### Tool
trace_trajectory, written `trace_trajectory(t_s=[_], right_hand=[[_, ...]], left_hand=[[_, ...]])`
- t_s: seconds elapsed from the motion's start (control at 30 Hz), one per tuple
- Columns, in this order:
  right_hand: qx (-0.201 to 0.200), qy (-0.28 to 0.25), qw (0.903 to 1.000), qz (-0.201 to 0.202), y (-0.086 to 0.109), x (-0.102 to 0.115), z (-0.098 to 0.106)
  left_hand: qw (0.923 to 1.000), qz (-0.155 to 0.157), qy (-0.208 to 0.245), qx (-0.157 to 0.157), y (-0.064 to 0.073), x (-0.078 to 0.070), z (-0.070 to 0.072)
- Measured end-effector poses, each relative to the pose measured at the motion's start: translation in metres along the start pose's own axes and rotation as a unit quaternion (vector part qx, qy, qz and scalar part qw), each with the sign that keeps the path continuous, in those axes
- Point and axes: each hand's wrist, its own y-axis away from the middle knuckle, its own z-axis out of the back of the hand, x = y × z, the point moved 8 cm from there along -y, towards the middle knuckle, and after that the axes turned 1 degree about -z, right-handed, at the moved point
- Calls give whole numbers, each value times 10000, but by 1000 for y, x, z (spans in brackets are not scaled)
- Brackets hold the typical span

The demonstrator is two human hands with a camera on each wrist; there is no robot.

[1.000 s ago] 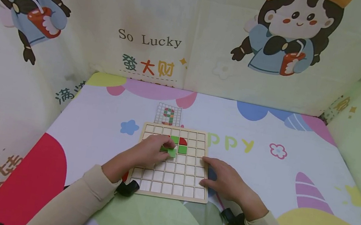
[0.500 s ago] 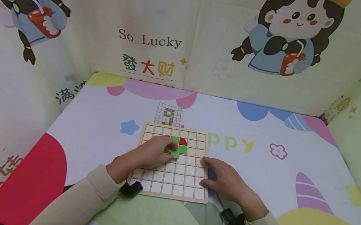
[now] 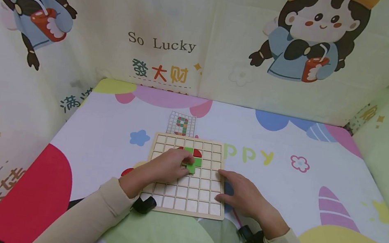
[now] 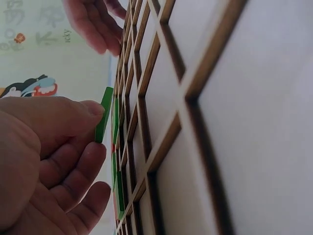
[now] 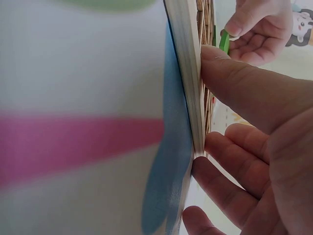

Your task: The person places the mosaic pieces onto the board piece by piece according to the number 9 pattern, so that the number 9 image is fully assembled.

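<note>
A wooden grid board [image 3: 181, 212] lies on the printed tabletop. My left hand [image 3: 169, 167] reaches over it, thumb and fingers pinching a small green square tile [image 4: 103, 115]. In the left wrist view that tile is tilted, close above the grid. Green square tiles [image 3: 198, 162] and a red quarter-round tile [image 3: 197, 153] sit in cells of the upper rows; my left fingers partly cover others. My right hand [image 3: 244, 193] rests against the board's right edge, with thumb and fingertips touching the rim [image 5: 188, 73] and its fingers relaxed.
Behind the board lies a small pattern card [image 3: 181, 124] showing a coloured figure on a grid. Left of the board, a red piece [image 3: 127, 172] shows partly behind my left wrist. Printed cloth walls [image 3: 222, 84] stand at the back and sides.
My left hand has slid slightly to the right with the green tile, which is now just below the green tile in the board. The right hand has stayed still.
</note>
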Motion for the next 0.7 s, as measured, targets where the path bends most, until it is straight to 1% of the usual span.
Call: trace_trajectory(t_s=[0.4,0.7], right_hand=[[-3,17,10000,30,0,1,-1],[-51,29,9999,91,0,2,1]], left_hand=[[9999,-135,-46,94,-1,-4,-3],[9999,-63,-37,128,-3,-4,-4]])
